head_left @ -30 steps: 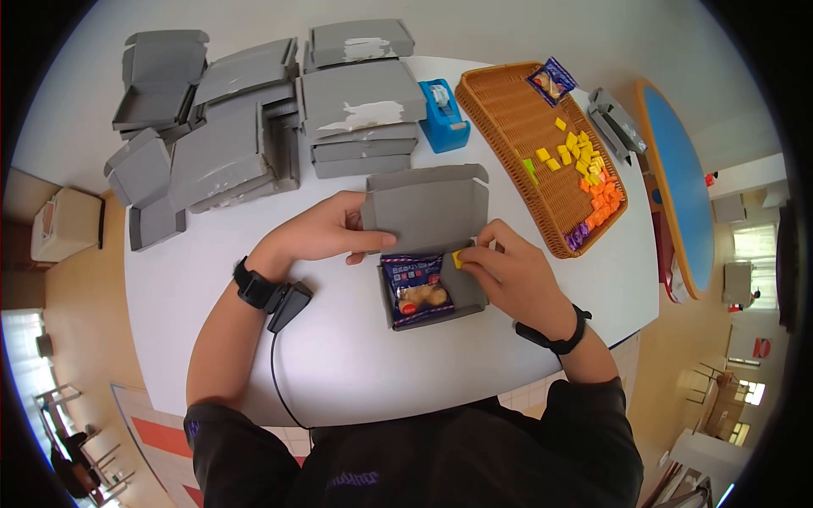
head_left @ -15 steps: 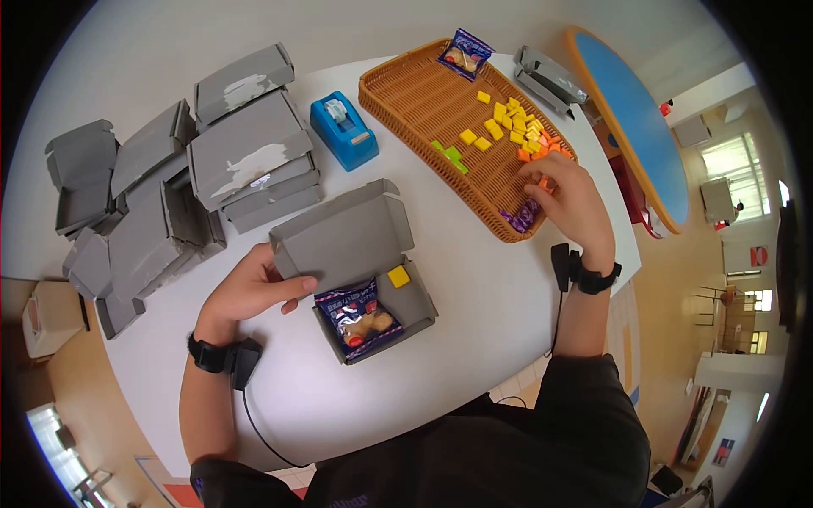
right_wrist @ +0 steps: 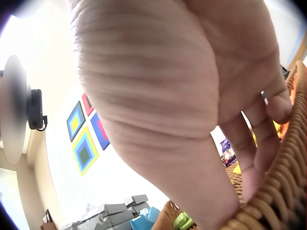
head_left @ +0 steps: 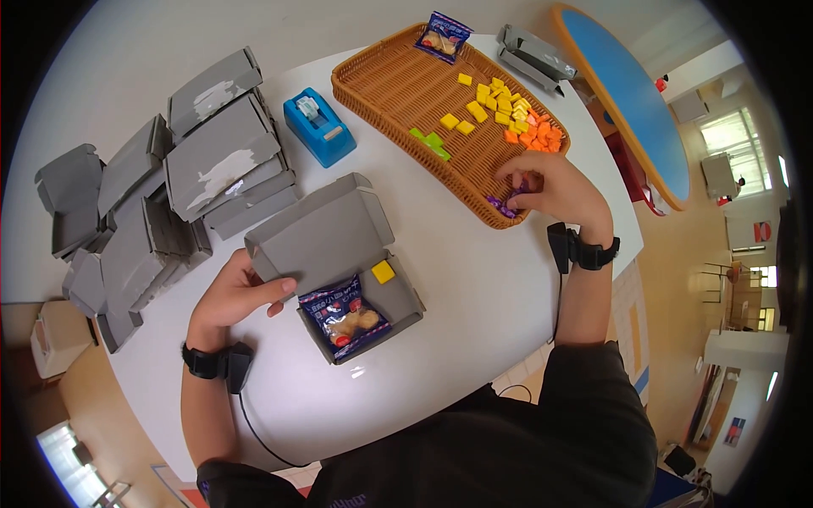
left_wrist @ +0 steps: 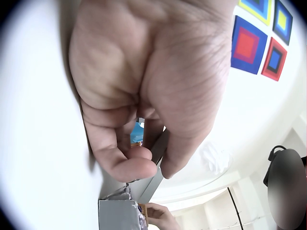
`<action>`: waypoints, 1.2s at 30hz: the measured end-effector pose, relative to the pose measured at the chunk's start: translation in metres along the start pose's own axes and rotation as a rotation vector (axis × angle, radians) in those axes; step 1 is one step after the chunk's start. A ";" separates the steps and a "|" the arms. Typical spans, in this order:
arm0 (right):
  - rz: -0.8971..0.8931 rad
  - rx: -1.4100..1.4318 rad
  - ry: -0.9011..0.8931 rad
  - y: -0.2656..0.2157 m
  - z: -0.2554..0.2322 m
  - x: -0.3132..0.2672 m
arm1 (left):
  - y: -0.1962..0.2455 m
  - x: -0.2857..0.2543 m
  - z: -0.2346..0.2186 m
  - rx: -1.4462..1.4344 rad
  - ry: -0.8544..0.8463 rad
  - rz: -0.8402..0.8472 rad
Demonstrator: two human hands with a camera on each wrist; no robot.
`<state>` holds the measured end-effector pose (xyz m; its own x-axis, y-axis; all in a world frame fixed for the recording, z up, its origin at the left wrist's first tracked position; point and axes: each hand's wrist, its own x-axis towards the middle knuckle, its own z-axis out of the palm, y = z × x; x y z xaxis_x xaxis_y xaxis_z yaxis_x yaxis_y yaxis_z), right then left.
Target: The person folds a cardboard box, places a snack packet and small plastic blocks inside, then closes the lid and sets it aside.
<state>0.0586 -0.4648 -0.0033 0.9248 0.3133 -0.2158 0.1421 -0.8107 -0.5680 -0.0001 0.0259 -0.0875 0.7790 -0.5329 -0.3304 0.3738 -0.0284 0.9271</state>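
Note:
A small grey cardboard box [head_left: 405,311] lies with its lid raised on the white table. Inside are a dark blue snack packet [head_left: 345,317] and a yellow wrapped square candy [head_left: 384,271] at the back corner. My left hand [head_left: 239,292] pinches the lid [head_left: 326,227] by its left edge, thumb in front. At the near end of a wicker basket [head_left: 406,140], my right hand [head_left: 561,188] reaches in over purple wrapped candies [head_left: 501,206]. Its thumb and fingers are parted, with purple showing between them; the basket rim partly hides the fingertips in the right wrist view.
Yellow candies [head_left: 500,100], orange candies [head_left: 535,134], green candies [head_left: 432,144] and another snack packet [head_left: 443,37] lie in the basket. A blue tape dispenser [head_left: 318,127] stands left of it. Stacked grey boxes [head_left: 222,157] fill the left back; another grey box [head_left: 535,59] lies beyond the basket.
My right hand left the yellow candy in the box, moved to the basket, then shifted from the orange candies to the purple ones. My left hand stays on the lid. The head view turned.

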 end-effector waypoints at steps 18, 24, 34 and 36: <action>0.081 0.052 -0.023 0.000 -0.006 0.002 | -0.001 0.001 -0.002 0.009 -0.020 0.008; -0.175 -0.091 0.062 0.015 -0.001 0.002 | -0.002 0.000 -0.001 -0.003 0.002 -0.007; -0.032 -0.176 0.060 0.012 -0.005 -0.003 | -0.003 0.000 -0.001 -0.020 -0.016 0.000; -0.051 -0.143 0.092 0.018 -0.008 -0.005 | -0.002 0.001 -0.004 -0.013 -0.024 0.005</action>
<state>0.0596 -0.4846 -0.0056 0.9425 0.3148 -0.1120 0.2326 -0.8587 -0.4566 0.0019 0.0290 -0.0906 0.7687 -0.5533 -0.3209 0.3764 -0.0144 0.9263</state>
